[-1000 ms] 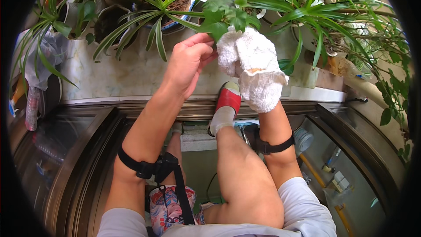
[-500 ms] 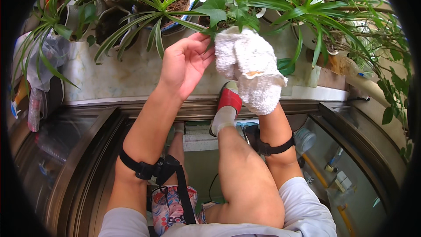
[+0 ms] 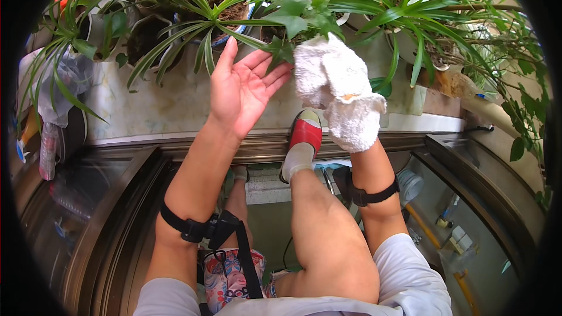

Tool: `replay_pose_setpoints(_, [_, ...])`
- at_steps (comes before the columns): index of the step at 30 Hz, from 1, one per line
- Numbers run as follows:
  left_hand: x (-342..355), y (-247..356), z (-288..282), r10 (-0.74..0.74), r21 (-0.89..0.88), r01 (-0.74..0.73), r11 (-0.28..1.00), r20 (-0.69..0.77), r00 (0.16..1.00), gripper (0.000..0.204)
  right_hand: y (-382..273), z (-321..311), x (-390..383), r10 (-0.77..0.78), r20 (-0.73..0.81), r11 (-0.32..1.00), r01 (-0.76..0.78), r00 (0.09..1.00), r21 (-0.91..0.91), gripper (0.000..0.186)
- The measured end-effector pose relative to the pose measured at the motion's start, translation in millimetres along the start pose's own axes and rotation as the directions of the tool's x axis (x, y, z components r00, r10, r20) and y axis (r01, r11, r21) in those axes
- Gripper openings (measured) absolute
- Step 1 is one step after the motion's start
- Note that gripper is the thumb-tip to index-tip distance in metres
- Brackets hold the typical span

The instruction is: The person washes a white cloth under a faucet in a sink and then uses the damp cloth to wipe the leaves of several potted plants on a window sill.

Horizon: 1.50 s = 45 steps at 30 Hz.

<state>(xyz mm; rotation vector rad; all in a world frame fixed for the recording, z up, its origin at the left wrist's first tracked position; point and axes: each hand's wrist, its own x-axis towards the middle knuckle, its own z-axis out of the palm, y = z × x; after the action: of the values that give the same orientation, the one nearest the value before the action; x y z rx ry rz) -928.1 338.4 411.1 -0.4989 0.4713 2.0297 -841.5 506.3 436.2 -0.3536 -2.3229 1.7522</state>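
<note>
My left hand (image 3: 243, 88) is palm up, its thumb spread and its fingers stretched out beneath a green ivy leaf (image 3: 282, 51). The leaf rests on or just over the fingers; contact is hard to judge. A white terry cloth (image 3: 345, 73) covers my right hand down to the wrist like a mitt, so its fingers are hidden. The upper end of this cloth is close to the ivy plant (image 3: 310, 17), right of my left fingertips. Both hands are above a pale marble-look ledge (image 3: 170, 105).
Spider plants (image 3: 216, 17) in pots line the back of the ledge, their long leaves arching forward. Trailing vines (image 3: 521, 105) hang at the right. A clear plastic bag (image 3: 61, 88) is at the left. My red slipper (image 3: 307, 133) is on the ledge, past a brown sliding-window track (image 3: 263, 147).
My left hand has opened: the thumb has swung out and the curled fingers have straightened under the leaf. The cloth-covered right hand has shifted slightly right.
</note>
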Motion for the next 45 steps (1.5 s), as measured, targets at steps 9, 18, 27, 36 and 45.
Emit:
replay_pose_setpoints(9, [-3, 0, 7, 0.029, 0.061, -0.026, 0.998, -0.049, 0.998, 0.075, 1, -1, -20, 0.153, 0.103, 0.923, -0.179, 0.983, 0.34, 0.033])
replay_pose_setpoints(18, [-2, 10, 1, 0.032, 0.107, -0.029, 0.994, -0.02, 0.999, 0.065, -21, -31, -33, 0.277, 0.17, 0.828, -0.325, 0.946, 0.457, 0.037])
replay_pose_setpoints(27, [-19, 6, -15, 0.163, 0.314, -0.118, 0.942, -0.121, 0.979, 0.053, 12, -78, -84, -0.042, -0.047, 0.901, 0.017, 0.998, -0.434, 0.03])
replay_pose_setpoints(36, [-38, -50, -46, 0.084, 0.345, 0.075, 0.936, -0.424, 0.902, 0.037, 20, -87, -108, 0.011, -0.152, 0.906, -0.074, 0.988, -0.417, 0.03])
replay_pose_setpoints(45, [8, -89, 8, 0.006, 0.402, 0.087, 0.911, -0.225, 0.974, 0.042, 26, -84, -103, 0.023, -0.172, 0.913, -0.091, 0.985, -0.397, 0.03])
